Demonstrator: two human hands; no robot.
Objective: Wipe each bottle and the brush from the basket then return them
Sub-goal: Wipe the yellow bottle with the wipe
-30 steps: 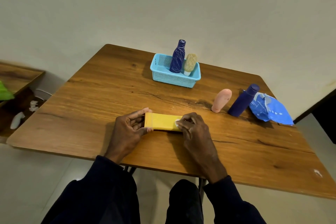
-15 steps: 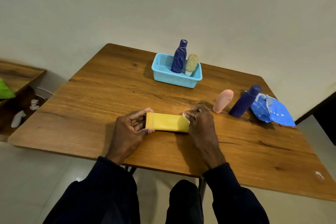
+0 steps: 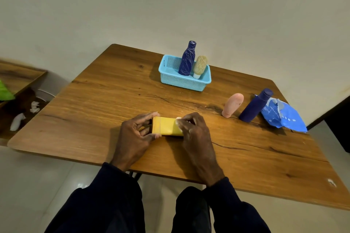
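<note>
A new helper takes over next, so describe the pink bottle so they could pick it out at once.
On the wooden table, look right of the light blue basket, toward the table's right edge. Three things sit there; the pink bottle is the leftmost, beside a dark blue bottle and a crumpled blue packet. It alone is pale pink with a rounded top.
</note>
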